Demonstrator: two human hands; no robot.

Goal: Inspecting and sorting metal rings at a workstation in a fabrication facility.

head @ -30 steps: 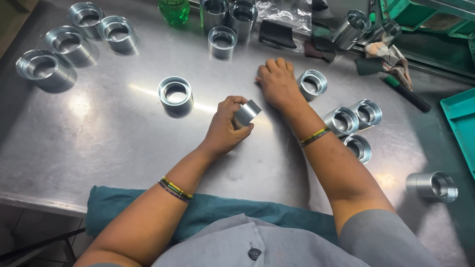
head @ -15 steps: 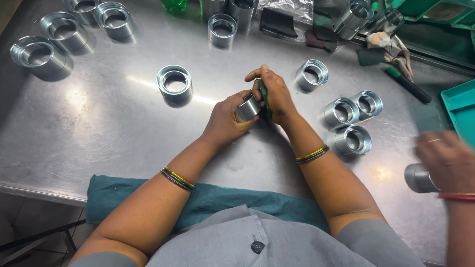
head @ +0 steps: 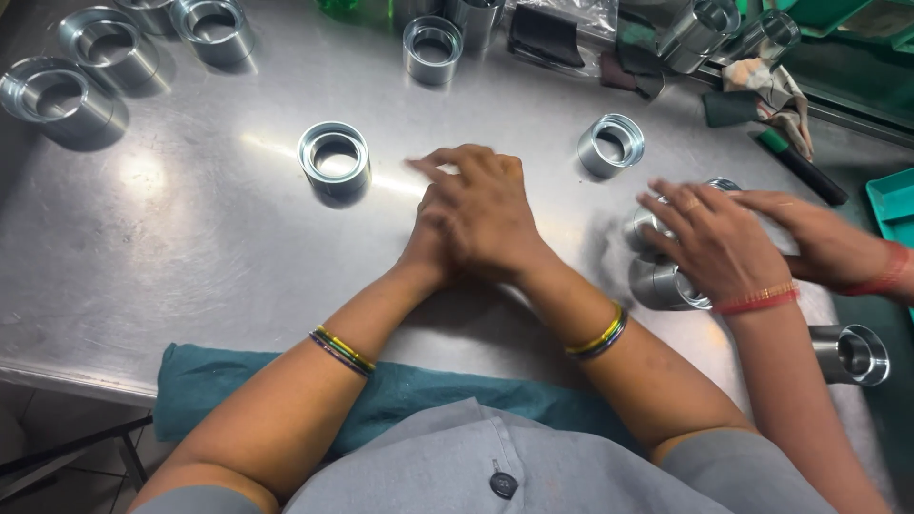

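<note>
Head view | your right hand [head: 490, 214] lies over your left hand [head: 430, 249]; grip hidden, cannot tell | nearest metal ring [head: 334, 159] upright, left of both.

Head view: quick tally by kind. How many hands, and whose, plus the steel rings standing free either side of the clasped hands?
Wearer's hands: 2 (left hand, right hand)
Co-worker's hands: 2
Free-standing steel rings: 2
Total: 6

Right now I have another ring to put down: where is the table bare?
Bare steel lies left of the lone ring, out to the rings at the far left edge, and down to the teal cloth. It is crowded right of the clasped hands, where a co-worker's hands cover rings.
</note>
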